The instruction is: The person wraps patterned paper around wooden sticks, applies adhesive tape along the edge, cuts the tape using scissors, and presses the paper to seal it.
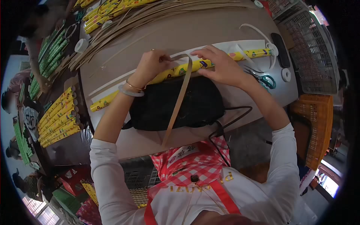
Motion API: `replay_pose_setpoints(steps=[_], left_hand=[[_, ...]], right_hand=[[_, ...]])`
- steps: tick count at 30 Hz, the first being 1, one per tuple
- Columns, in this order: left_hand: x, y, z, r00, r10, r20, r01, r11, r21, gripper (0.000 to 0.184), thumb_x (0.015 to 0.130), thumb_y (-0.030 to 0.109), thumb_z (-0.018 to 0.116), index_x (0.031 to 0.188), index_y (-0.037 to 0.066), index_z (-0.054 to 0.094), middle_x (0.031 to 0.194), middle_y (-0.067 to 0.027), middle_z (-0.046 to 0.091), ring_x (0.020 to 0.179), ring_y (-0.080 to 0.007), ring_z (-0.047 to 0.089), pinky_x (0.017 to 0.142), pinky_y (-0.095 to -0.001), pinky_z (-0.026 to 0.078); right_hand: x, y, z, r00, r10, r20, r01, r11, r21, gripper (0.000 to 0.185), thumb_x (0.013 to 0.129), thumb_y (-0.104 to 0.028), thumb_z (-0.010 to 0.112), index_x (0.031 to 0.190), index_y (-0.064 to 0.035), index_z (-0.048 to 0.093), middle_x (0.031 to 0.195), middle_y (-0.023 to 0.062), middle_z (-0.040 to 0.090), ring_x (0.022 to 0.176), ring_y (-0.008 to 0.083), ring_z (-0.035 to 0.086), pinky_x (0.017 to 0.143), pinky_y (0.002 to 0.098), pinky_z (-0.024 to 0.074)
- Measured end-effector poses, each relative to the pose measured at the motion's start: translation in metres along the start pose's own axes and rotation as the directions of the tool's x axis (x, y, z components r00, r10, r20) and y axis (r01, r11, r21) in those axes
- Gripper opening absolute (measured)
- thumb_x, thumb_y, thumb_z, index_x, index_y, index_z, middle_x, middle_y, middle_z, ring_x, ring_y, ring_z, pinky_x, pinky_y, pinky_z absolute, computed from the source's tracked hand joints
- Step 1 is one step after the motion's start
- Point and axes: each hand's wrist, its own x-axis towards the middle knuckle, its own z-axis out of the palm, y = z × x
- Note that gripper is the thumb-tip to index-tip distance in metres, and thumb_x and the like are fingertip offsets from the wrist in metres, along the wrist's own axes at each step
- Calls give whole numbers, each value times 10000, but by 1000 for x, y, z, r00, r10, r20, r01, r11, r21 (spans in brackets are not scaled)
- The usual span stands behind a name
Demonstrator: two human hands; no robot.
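Observation:
My left hand (152,67) is closed, thumb and fingers pinching one end of a flat brown strip (179,101). From there the strip loops over a long yellow patterned tube (105,102) and hangs down across a black cushion-like pad (157,112) to the table's front edge. My right hand (221,67) is open, its thumb and fingers spread around the tube just right of the strip's bend. Under and behind the tube lies a white sheet (247,44). Teal-handled scissors (267,81) rest right of my right hand.
Long brown strips (138,18) lie along the table's back. Tape rolls (286,74) and a black phone (279,45) sit at the right. Stacked yellow tubes (60,120) and green tubes (52,56) are at the left, near other people. A grey plastic crate (315,56) stands at right.

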Motion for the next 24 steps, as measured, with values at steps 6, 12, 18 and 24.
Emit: replay_pose_setpoints(steps=[6,12,18,24], left_hand=[[1,-1,0,1000,0,-27,-1,999,-42,141,699,71,626,826,28,668,775,-173,622,701,-296,617,667,-340,493],[0,1,-1,999,28,-17,-29,998,-56,162,747,111,649,871,7,659,757,-154,622,665,-246,618,630,-315,489],[4,5,-2,997,-74,-18,72,994,-87,145,749,119,659,823,-7,656,719,-165,609,627,-268,602,603,-325,484],[5,3,3,996,-77,-50,73,995,-71,126,754,115,654,805,-1,650,705,-154,604,614,-271,592,596,-330,477]], right_hand=[[28,1,13,989,98,-108,-90,993,83,298,774,-144,623,1062,-78,590,943,83,564,823,194,578,727,312,470],[13,14,3,893,307,-328,-241,944,227,180,830,-166,615,917,-9,620,760,66,606,701,130,561,676,266,461],[-10,50,-20,838,403,-368,-362,915,176,183,841,-141,621,888,35,618,744,37,580,682,94,544,637,216,448],[-14,63,-33,783,538,-314,-521,842,143,175,820,-144,641,865,25,638,725,41,604,660,93,548,608,217,439]])
